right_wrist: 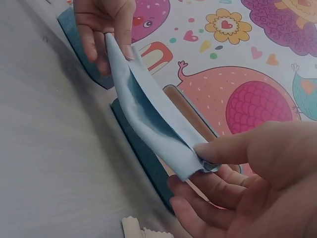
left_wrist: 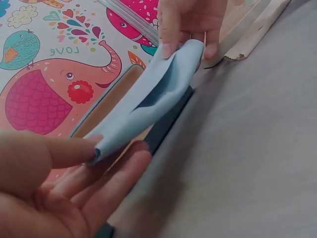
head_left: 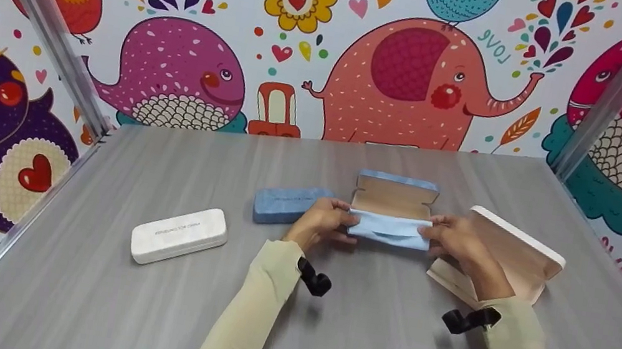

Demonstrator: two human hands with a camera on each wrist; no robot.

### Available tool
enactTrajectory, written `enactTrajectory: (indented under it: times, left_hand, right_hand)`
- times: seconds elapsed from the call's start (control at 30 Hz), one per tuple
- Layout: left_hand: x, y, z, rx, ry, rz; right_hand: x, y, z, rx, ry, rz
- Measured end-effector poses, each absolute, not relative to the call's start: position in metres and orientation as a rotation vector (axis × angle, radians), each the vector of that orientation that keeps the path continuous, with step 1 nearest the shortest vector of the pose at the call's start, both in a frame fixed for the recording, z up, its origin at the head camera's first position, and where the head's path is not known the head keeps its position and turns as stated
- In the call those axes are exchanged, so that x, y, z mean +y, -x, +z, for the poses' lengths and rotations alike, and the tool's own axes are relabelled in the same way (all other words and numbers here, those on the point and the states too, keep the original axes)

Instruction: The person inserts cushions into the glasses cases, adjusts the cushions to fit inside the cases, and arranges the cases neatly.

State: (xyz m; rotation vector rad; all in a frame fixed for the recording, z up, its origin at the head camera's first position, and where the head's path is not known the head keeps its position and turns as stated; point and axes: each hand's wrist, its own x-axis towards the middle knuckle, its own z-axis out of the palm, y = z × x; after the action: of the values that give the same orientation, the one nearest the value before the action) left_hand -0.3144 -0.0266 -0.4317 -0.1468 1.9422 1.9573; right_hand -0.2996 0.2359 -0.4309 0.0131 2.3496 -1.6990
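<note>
A folded light blue cloth is stretched between both hands, over the front of an open blue glasses case with a tan lining. My left hand pinches the cloth's left end between thumb and fingers. At its right end my right hand pinches it the same way. In the left wrist view the cloth sags into a fold with a gap along its middle. From the right wrist, the blue case shows beneath the cloth, its lower part partly hidden.
Left of the open case lies a closed blue glasses case. A closed white glasses case sits farther left. Behind my right forearm stands an open white case, with a beige cloth at its front. A patterned wall bounds the grey table.
</note>
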Motion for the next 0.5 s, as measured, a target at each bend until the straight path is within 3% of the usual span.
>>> enactTrajectory:
  times: [0.5]
  left_hand:
    - [-0.016, 0.33, -0.42, 2.033, 0.277, 1.966]
  right_hand:
    - [0.235, 0.307, -0.433, 2.245, -0.054, -1.803]
